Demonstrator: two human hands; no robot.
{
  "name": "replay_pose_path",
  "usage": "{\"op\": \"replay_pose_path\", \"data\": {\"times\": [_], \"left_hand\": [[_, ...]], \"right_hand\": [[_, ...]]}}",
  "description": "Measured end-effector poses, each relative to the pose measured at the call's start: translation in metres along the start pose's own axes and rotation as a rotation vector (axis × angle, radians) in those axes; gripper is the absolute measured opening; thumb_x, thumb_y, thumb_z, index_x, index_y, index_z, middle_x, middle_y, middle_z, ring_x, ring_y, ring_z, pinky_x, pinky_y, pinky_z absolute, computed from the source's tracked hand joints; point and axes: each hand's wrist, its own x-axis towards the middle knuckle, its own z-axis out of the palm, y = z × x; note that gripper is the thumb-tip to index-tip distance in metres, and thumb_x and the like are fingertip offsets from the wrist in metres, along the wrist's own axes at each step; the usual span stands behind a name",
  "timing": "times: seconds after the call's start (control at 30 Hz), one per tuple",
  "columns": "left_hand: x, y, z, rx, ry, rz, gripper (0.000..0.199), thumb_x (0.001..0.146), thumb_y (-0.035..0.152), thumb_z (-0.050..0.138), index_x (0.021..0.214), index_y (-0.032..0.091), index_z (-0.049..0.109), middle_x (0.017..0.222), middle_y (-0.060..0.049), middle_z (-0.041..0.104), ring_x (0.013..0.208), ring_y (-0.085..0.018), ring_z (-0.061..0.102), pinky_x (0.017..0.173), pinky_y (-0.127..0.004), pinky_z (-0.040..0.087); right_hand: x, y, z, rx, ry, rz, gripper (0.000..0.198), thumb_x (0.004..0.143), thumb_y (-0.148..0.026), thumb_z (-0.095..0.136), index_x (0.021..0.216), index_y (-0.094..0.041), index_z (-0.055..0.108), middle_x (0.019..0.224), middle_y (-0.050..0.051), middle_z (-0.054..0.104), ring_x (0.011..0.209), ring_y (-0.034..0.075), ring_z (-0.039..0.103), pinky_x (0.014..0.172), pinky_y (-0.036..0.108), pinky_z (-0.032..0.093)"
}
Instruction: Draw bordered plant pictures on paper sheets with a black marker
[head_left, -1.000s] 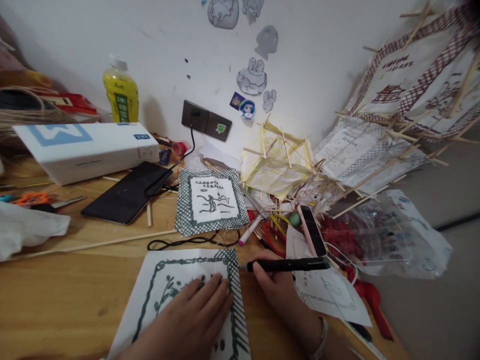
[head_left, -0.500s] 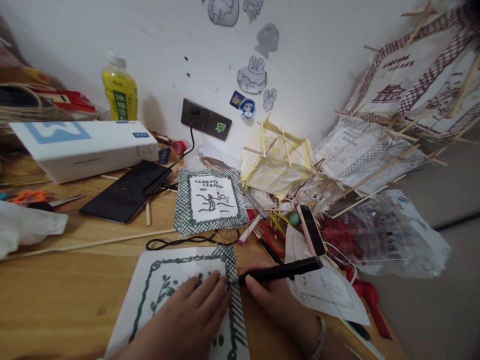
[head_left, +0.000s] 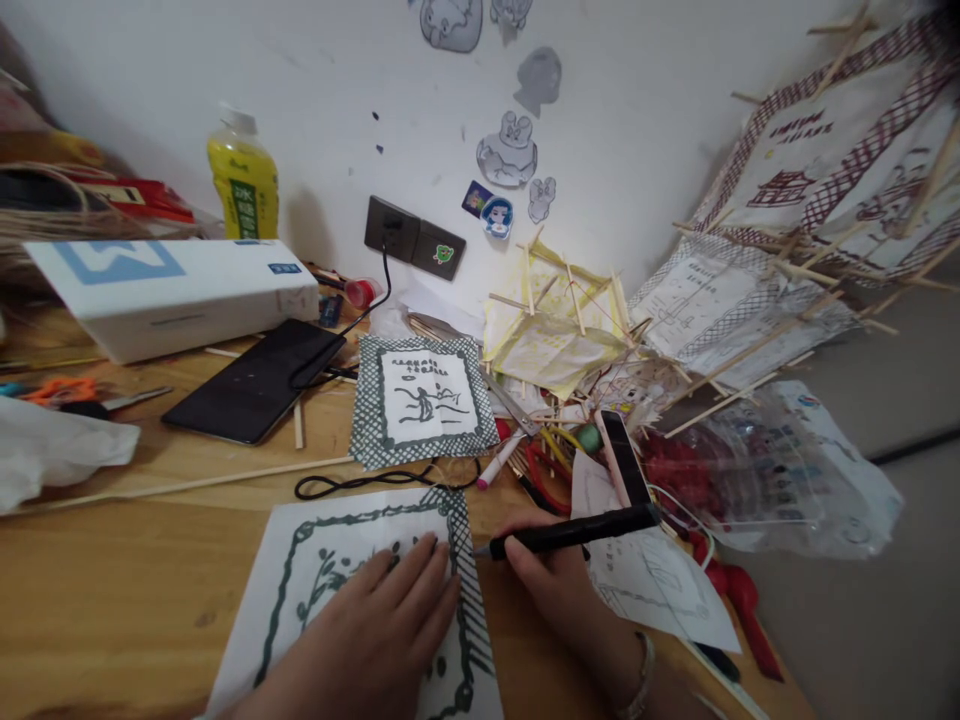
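Note:
A white sheet of paper (head_left: 259,560) lies on the wooden table, bearing a dark green wavy frame, leaf shapes and a hatched right border. My left hand (head_left: 382,610) rests flat on it, fingers stretched out, covering much of the drawing. In my right hand (head_left: 551,565) is a black marker (head_left: 581,528), its tip pointing left at the sheet's right edge. Whether the tip touches the paper I cannot tell. Just beyond the sheet lies a finished-looking drawing (head_left: 424,400) with a cross-hatched green border.
A dark tablet (head_left: 255,380), a white box (head_left: 180,300) and a yellow-labelled bottle (head_left: 244,180) stand at the left back. Scissors (head_left: 90,400) lie far left. On the right are a pink phone (head_left: 626,460), a pencil-drawn sheet (head_left: 660,580), plastic packaging (head_left: 780,480) and stick-framed paper lanterns (head_left: 559,325).
My right hand has shifted slightly right and up with the marker, and its tip has moved from the hatched border to the paper's right edge. My left hand stays almost in place.

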Motion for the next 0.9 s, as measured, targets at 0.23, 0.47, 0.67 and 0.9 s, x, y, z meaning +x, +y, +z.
{"op": "replay_pose_path", "data": {"times": [0.23,0.47,0.67,0.9], "left_hand": [[0.0016,0.0005,-0.0023,-0.007,0.002,-0.002,0.043,0.089,0.038,0.05,0.127,0.019,0.058,0.133,-0.01,0.055,0.123,-0.028,0.047,0.094,-0.042,0.038],[0.0033,0.0009,-0.0016,-0.01,-0.009,-0.009,0.042,0.088,0.038,0.051,0.125,0.02,0.06,0.133,-0.009,0.055,0.123,-0.029,0.047,0.093,-0.042,0.039],[0.0022,0.0007,-0.0023,-0.004,0.004,-0.011,0.042,0.088,0.04,0.053,0.125,0.021,0.06,0.132,-0.008,0.056,0.123,-0.027,0.048,0.093,-0.04,0.039],[-0.0033,0.0013,0.0038,0.063,0.066,-0.002,0.04,0.09,0.042,0.05,0.122,0.021,0.061,0.134,-0.009,0.055,0.125,-0.028,0.044,0.094,-0.041,0.036]], "right_hand": [[-0.003,-0.0048,0.0025,-0.033,-0.101,-0.059,0.016,0.077,-0.017,0.054,0.08,-0.021,0.069,0.079,0.003,0.071,0.076,0.018,0.066,0.075,0.03,0.053],[-0.0021,0.0005,0.0036,-0.085,-0.019,-0.031,0.013,0.076,-0.018,0.055,0.079,-0.02,0.068,0.077,0.004,0.07,0.074,0.019,0.066,0.074,0.032,0.054],[0.0042,0.0005,0.0005,-0.097,0.058,-0.002,0.013,0.078,-0.021,0.053,0.077,-0.018,0.066,0.074,0.004,0.068,0.07,0.019,0.064,0.069,0.031,0.054],[-0.0029,0.0004,0.0004,0.024,-0.053,-0.005,0.013,0.077,-0.018,0.054,0.078,-0.019,0.067,0.074,0.004,0.07,0.069,0.018,0.065,0.065,0.028,0.053]]}}
